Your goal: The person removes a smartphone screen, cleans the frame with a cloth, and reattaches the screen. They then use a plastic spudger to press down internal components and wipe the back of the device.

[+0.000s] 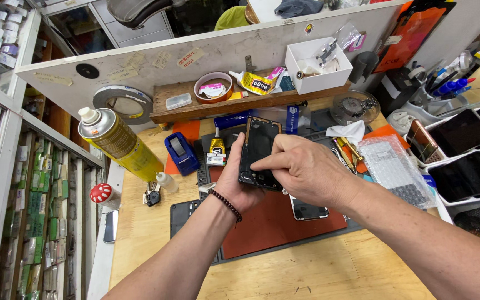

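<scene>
Holding a black phone (pixel 258 150) in the left hand (pixel 240 186), right hand (pixel 306 169) pinching its bottom edge; white box (pixel 306 78) behind with metal bits (pixel 326 53) inside.

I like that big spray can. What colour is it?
The spray can is yellow with a silver top and white nozzle, seen in the head view.

My left hand (pixel 239 186) cradles a black phone frame (pixel 258 151) from below, held tilted above the red mat (pixel 273 222). My right hand (pixel 301 169) lies over its lower half, fingertips (pixel 258 164) pressed on the dark surface. A second phone (pixel 308 210) lies flat on the mat just beneath my right hand. A yellow spray can (pixel 119 143) stands well left of my fingers; bubble wrap (pixel 394 169) lies to their right.
</scene>
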